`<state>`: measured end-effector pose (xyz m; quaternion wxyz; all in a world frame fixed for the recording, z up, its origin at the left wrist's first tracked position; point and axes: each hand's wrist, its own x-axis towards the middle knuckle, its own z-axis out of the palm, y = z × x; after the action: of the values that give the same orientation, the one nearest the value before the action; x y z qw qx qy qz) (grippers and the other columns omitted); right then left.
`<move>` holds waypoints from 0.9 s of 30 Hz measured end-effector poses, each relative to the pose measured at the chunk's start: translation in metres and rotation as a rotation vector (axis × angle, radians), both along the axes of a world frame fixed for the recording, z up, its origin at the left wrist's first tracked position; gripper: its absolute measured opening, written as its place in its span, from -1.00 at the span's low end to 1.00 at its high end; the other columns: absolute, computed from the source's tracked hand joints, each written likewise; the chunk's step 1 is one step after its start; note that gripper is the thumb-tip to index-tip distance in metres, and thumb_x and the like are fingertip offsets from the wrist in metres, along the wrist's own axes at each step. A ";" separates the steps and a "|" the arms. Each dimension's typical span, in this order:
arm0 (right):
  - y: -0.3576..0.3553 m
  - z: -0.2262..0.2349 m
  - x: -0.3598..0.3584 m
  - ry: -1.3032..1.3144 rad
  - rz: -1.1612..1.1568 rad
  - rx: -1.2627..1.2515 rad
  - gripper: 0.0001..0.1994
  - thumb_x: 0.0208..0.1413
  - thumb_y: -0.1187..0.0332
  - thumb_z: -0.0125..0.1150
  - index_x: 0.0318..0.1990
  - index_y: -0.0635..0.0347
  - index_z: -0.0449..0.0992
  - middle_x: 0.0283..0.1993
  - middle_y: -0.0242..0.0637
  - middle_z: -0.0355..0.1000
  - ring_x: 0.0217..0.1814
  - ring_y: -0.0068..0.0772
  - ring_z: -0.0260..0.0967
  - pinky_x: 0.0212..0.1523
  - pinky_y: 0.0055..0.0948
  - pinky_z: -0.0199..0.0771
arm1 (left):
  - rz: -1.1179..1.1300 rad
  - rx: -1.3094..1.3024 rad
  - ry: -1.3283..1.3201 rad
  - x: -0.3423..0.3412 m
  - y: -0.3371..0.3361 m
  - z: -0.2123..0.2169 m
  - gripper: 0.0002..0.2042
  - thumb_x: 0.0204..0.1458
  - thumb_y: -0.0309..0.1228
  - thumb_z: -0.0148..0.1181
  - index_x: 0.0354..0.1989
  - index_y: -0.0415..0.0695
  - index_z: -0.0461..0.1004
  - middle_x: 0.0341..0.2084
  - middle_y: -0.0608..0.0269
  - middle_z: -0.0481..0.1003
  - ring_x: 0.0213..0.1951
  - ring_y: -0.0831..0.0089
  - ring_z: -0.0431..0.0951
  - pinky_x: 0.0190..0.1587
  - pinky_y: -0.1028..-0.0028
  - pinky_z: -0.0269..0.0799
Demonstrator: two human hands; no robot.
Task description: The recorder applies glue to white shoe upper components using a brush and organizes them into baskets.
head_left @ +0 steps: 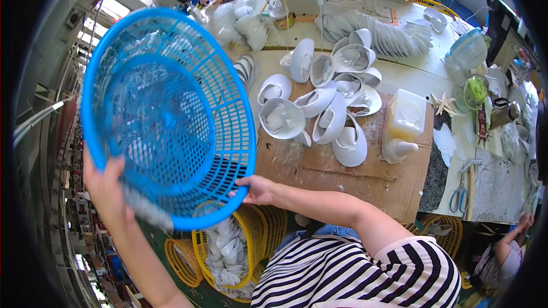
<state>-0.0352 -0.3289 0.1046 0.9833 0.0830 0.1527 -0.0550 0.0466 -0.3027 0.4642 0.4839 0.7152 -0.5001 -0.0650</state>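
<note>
A large round blue plastic basket [249, 122] is held up tilted on its side at the left, its open mouth toward me; no pieces show inside it. My left hand [109, 191], a little blurred, is closed on the lower left of its rim. My right hand [258, 190] grips the lower right of the rim, thumb on top. To the right of the basket, several white curved pieces like shoe uppers [283, 117] lie in a loose pile on a brown cardboard sheet [365, 191].
Below the basket, a yellow basket [245, 274] holds white pieces. On the table are a squeeze bottle [404, 117], blue-handled scissors [458, 198], a hammer [471, 185] and a stacked row of white pieces [377, 34]. Two people work across the table; another is at lower right.
</note>
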 end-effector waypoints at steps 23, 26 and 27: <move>0.073 -0.056 -0.033 0.726 0.447 -0.644 -0.68 0.29 0.24 -0.03 0.04 0.28 0.43 -0.08 -0.11 0.52 -0.09 -0.31 0.53 -0.08 -0.43 0.57 | 1.224 -0.274 1.414 0.165 0.617 -0.548 -0.81 -0.08 -0.30 0.14 -0.31 -0.08 0.41 -0.35 0.25 0.48 -0.23 0.29 0.44 -0.11 0.19 0.40; 0.082 -0.065 -0.043 0.772 0.355 -0.693 -0.69 0.27 0.24 0.03 0.02 0.28 0.45 -0.08 -0.11 0.52 -0.11 -0.31 0.54 -0.13 -0.47 0.57 | 0.967 0.411 1.140 0.168 0.583 -0.521 -0.56 0.00 -0.05 0.15 -0.04 -0.08 0.41 -0.12 0.13 0.47 0.01 0.16 0.34 0.06 0.02 0.22; 0.084 -0.064 -0.048 0.779 0.317 -0.690 -0.69 0.27 0.24 0.04 0.01 0.28 0.46 -0.08 -0.11 0.52 -0.11 -0.32 0.54 -0.14 -0.48 0.57 | 0.864 0.622 0.884 0.173 0.558 -0.488 -0.46 -0.01 0.02 0.14 0.06 -0.09 0.39 -0.04 0.08 0.45 0.10 0.12 0.29 0.13 -0.02 0.14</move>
<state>-0.0829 -0.2450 0.0411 0.8203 -0.2953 0.4895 0.0203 0.2201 0.2556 -0.0235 0.3973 0.8622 0.1156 -0.2923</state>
